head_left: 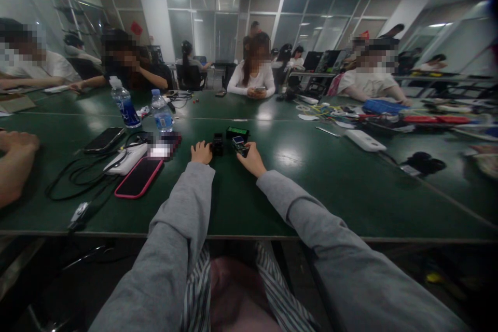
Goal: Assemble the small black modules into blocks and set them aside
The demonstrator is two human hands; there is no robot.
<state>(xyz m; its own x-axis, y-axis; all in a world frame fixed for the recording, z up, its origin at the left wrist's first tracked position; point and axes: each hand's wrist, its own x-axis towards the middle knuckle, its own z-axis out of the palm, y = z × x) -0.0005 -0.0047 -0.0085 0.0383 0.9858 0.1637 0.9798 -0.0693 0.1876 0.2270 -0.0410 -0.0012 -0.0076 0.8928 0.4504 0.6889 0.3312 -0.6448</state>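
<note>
Both my arms, in grey sleeves, reach out over a dark green table (241, 202). My left hand (201, 153) is curled, its fingers against a small black block-like part (217, 143). My right hand (252, 159) pinches a small dark part (240, 148) with a bluish top. Just behind these stands a small black box with a green top (237, 132). The small parts are too distant for me to name.
A pink-edged phone (139, 177), a white power bank (126, 160), black cables (73, 176), another phone (104, 139) and two water bottles (125, 109) lie to the left. A white power strip (364, 140) and tools are at right. Several people sit around the table; someone's arm (13, 163) rests at far left.
</note>
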